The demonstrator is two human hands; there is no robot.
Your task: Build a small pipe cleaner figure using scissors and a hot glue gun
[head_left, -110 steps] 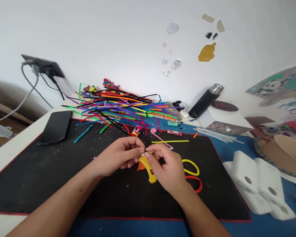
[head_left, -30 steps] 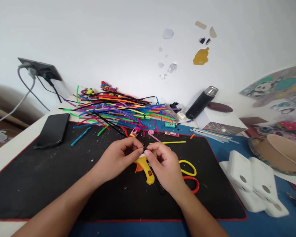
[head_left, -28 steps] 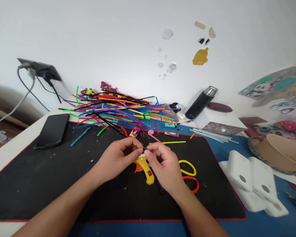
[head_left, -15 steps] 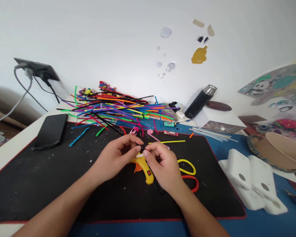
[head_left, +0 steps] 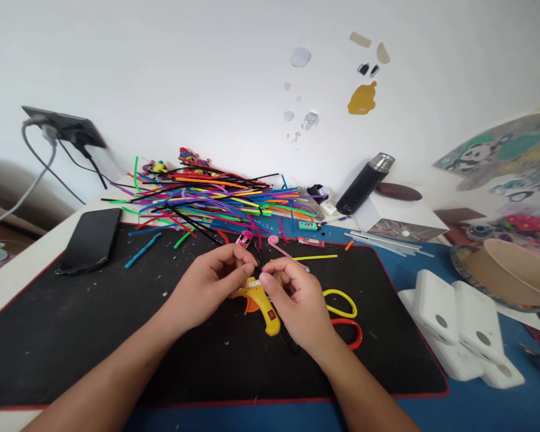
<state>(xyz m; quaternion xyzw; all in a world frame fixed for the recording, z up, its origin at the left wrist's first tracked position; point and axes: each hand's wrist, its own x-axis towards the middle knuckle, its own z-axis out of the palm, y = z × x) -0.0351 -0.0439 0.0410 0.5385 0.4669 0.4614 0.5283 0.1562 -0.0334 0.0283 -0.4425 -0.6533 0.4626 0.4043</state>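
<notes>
My left hand (head_left: pixel 213 281) and my right hand (head_left: pixel 297 300) face each other, thumbs and forefingers pinched. Between their fingertips is a thin black pipe cleaner (head_left: pixel 258 261), mostly hidden by the fingers and hard to tell from the dark mat. Just below them lies a yellow hot glue gun (head_left: pixel 269 312) with an orange trigger, its front partly covered by my hands. To the right, a pair of scissors shows one yellow and one red handle loop (head_left: pixel 354 336); its blades are behind my right hand.
Behind the black mat (head_left: pixel 162 372) is a heap of coloured pipe cleaners (head_left: pixel 216 201). A phone (head_left: pixel 90 240) lies at the left. A black flask (head_left: pixel 364 183) leans on a white box (head_left: pixel 400 216). White devices (head_left: pixel 459 324) are stacked right. A pink spiral (head_left: pixel 276 245) lies beyond my hands.
My left fingertips have shifted slightly left, leaving a wider gap to the right ones, with more of the black pipe cleaner showing. The glue gun and scissors stay put.
</notes>
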